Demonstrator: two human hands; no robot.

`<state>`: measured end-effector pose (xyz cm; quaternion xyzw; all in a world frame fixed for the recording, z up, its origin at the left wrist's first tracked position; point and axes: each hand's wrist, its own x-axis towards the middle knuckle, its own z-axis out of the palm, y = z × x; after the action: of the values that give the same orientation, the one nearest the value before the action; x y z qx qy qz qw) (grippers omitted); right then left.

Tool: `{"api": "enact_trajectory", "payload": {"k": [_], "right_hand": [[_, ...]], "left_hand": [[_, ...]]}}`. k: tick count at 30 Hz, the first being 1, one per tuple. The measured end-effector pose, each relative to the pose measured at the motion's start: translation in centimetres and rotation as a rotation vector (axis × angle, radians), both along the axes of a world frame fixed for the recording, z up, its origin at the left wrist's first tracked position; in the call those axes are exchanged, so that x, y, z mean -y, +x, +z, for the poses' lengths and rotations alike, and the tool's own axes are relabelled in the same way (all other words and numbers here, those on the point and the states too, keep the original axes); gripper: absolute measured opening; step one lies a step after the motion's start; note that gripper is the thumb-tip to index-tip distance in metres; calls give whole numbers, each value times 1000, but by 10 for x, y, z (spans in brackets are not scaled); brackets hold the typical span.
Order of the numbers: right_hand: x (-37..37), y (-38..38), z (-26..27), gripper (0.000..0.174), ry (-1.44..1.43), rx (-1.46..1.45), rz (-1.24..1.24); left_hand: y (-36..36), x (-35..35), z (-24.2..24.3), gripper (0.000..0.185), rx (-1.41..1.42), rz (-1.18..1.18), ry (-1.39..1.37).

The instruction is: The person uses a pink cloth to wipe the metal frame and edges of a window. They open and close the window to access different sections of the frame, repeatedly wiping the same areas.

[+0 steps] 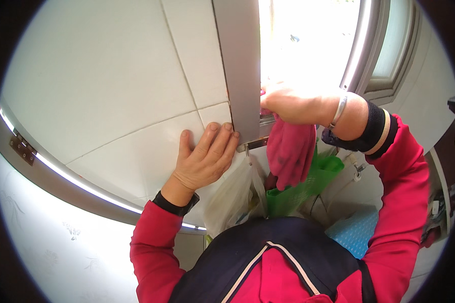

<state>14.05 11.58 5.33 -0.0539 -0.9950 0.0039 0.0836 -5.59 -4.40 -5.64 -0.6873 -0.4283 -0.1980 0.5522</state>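
Note:
My right hand [286,102] grips a pink cloth [292,151] at the lower part of the bright window opening, beside the grey metal window frame [242,68]. Most of the cloth hangs down below the hand, with dark stains on it. Glare washes out part of that hand's fingers. My left hand [208,155] lies flat with spread fingers on the white wall tiles [136,94], its fingertips close to the frame's edge. It holds nothing.
A whitish plastic bag [231,197] hangs from a hook under the frame. Next to it is a green bag [307,185]. A blue dotted item [358,231] lies lower right. At left runs a door frame with a hinge [22,147]. A window pane [392,49] stands at upper right.

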Motion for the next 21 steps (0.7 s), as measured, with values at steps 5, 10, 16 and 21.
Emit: {"api": "enact_trajectory", "payload": {"k": [5,10,16,21], "right_hand": [[8,-4,-5,18,-1141,-184,-15],[10,13,-7,17,-479,-98,-188],[12,17,8,14,-301,-83,-146],[13,3,-4,16,-129,-128,83]], "left_hand": [[3,0,-1,35,34,2,32],[7,0,0,30,48,20,43],[4,1,1,29,33,19,18],[2,-1,0,37,-13,-4,13]]}}
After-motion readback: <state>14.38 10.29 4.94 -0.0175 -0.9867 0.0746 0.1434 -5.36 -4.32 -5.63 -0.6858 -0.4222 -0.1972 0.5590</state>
